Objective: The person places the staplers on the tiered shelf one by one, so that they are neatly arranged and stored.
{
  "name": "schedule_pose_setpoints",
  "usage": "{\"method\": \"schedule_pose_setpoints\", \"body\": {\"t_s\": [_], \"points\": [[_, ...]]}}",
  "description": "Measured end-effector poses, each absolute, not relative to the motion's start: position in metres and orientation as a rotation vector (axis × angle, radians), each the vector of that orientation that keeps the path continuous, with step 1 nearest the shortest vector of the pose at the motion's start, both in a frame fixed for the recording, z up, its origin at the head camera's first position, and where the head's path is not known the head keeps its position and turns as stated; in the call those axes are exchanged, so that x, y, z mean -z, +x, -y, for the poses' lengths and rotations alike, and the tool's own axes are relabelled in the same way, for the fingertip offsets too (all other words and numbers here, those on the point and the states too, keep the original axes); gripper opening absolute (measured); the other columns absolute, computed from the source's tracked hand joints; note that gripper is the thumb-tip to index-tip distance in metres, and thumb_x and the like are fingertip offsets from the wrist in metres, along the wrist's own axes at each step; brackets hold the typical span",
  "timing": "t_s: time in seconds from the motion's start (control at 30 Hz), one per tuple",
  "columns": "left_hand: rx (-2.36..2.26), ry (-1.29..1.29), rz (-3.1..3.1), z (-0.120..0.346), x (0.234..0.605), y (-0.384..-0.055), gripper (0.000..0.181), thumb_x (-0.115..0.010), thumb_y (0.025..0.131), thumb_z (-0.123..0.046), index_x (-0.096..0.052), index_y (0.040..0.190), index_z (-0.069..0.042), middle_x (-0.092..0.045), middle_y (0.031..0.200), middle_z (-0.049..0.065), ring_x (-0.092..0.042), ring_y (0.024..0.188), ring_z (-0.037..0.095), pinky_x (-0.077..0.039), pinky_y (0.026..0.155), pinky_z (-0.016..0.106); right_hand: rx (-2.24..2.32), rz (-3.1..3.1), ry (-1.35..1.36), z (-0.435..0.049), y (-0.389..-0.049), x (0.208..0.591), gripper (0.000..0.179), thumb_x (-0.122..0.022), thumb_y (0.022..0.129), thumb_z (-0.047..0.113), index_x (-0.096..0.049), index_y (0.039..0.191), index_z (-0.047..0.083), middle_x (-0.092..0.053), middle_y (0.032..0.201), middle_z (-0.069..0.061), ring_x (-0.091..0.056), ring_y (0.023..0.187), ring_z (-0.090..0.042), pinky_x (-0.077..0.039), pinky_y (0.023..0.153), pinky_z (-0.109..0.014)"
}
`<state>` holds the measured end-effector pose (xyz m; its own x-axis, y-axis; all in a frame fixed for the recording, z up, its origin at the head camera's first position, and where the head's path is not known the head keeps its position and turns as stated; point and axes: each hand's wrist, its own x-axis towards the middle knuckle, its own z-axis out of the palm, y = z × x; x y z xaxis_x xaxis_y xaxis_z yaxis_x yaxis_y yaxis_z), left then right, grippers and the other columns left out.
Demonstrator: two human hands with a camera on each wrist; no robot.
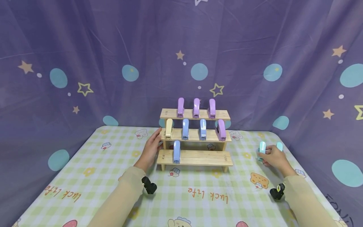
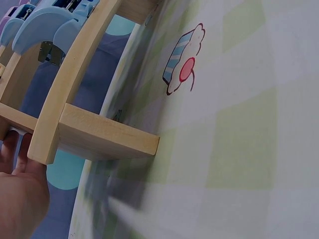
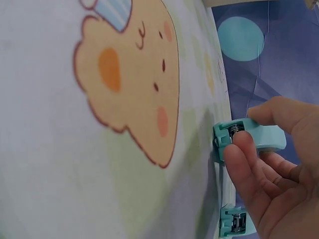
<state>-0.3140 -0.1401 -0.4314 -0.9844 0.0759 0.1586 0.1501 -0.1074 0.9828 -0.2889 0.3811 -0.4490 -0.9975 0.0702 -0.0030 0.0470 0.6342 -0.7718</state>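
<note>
A three-tier wooden rack [image 1: 204, 158] stands near the back of the table. My left hand [image 1: 151, 148] holds its left end at the middle tier; some fingertips are hidden behind the wood in the left wrist view. Off to the right, my right hand [image 1: 276, 157] pinches a teal stapler [image 1: 262, 147] between thumb and fingers, low over the cloth. A second teal stapler [image 1: 279, 146] stands just behind that hand. On the rack are purple staplers [image 1: 196, 107] along the top, a yellow stapler [image 1: 169, 128], blue staplers [image 1: 185, 128] and a purple one mid-tier, and a blue one at bottom left.
A green-and-white checked cloth [image 1: 105, 176] with cartoon prints covers the table. Behind and beside it hangs a purple curtain [image 1: 158, 37] with stars and dots. A black wrist camera [image 1: 148, 185] sits on each wrist.
</note>
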Motion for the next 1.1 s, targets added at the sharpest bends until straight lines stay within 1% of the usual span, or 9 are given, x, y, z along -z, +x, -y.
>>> {"method": "schedule_pose_setpoints", "body": {"t_s": [0.13,0.27,0.43,0.6,0.7,0.9,0.97,1.1], "points": [[2.284,-0.255,2.066,0.140,0.432,-0.315,0.049,-0.040,0.111,-0.025,-0.031,0.159,-0.017,-0.033,0.160,0.007,-0.038,0.141,0.030,-0.036,0.115,0.044,-1.313,2.809,-0.089,-0.374,-0.286,0.447,0.060,-0.071,0.093,0.021,-0.041,0.127,-0.018,-0.062,0.106,-0.027,-0.067,0.069,-0.018,-0.061,0.060,-0.032],[2.287,-0.257,2.064,0.140,0.432,-0.314,0.050,-0.040,0.111,-0.025,-0.031,0.159,-0.017,-0.033,0.160,0.007,-0.038,0.141,0.030,-0.035,0.115,0.044,-1.317,2.815,-0.073,-0.364,-0.281,0.439,0.063,-0.070,0.094,0.023,-0.039,0.131,-0.017,-0.055,0.114,-0.031,-0.067,0.073,-0.018,-0.061,0.063,-0.031],[2.286,-0.264,2.059,0.140,0.431,-0.313,0.050,-0.040,0.111,-0.025,-0.031,0.159,-0.016,-0.032,0.160,0.007,-0.037,0.141,0.030,-0.035,0.115,0.044,-1.328,2.835,-0.010,-0.351,-0.277,0.426,0.066,-0.069,0.096,0.026,-0.037,0.137,-0.016,-0.051,0.120,-0.034,-0.068,0.076,-0.022,-0.062,0.066,-0.036],[2.279,-0.267,2.057,0.139,0.430,-0.313,0.050,-0.040,0.111,-0.025,-0.031,0.159,-0.016,-0.032,0.160,0.006,-0.038,0.141,0.029,-0.035,0.115,0.044,-1.332,2.853,0.040,-0.336,-0.273,0.415,0.068,-0.069,0.096,0.027,-0.036,0.139,-0.015,-0.049,0.121,-0.034,-0.069,0.077,-0.024,-0.062,0.068,-0.041],[2.278,-0.260,2.061,0.139,0.429,-0.313,0.050,-0.040,0.111,-0.026,-0.031,0.159,-0.017,-0.032,0.160,0.005,-0.038,0.141,0.029,-0.035,0.115,0.044,-1.337,2.868,0.054,-0.326,-0.269,0.408,0.069,-0.071,0.095,0.029,-0.037,0.138,-0.013,-0.049,0.122,-0.032,-0.068,0.078,-0.024,-0.062,0.069,-0.042],[2.280,-0.250,2.068,0.139,0.429,-0.313,0.050,-0.040,0.111,-0.027,-0.032,0.159,-0.017,-0.032,0.160,0.005,-0.038,0.141,0.029,-0.036,0.115,0.043,-1.391,2.873,0.144,-0.311,-0.259,0.396,0.064,-0.073,0.093,0.031,-0.043,0.134,-0.008,-0.052,0.120,-0.026,-0.068,0.082,-0.031,-0.062,0.069,-0.040],[2.300,-0.244,2.066,0.139,0.429,-0.313,0.050,-0.040,0.111,-0.026,-0.030,0.159,-0.017,-0.031,0.161,0.005,-0.036,0.142,0.029,-0.034,0.116,0.044,-1.418,2.873,0.173,-0.307,-0.256,0.393,0.062,-0.074,0.093,0.031,-0.044,0.133,-0.006,-0.052,0.120,-0.025,-0.068,0.082,-0.033,-0.061,0.069,-0.039],[2.311,-0.242,2.063,0.140,0.429,-0.314,0.051,-0.040,0.111,-0.026,-0.029,0.160,-0.017,-0.030,0.161,0.005,-0.035,0.143,0.029,-0.034,0.116,0.043,-1.448,2.882,0.211,-0.298,-0.251,0.386,0.062,-0.076,0.091,0.032,-0.045,0.131,-0.004,-0.052,0.120,-0.023,-0.069,0.081,-0.034,-0.061,0.068,-0.036]]}}
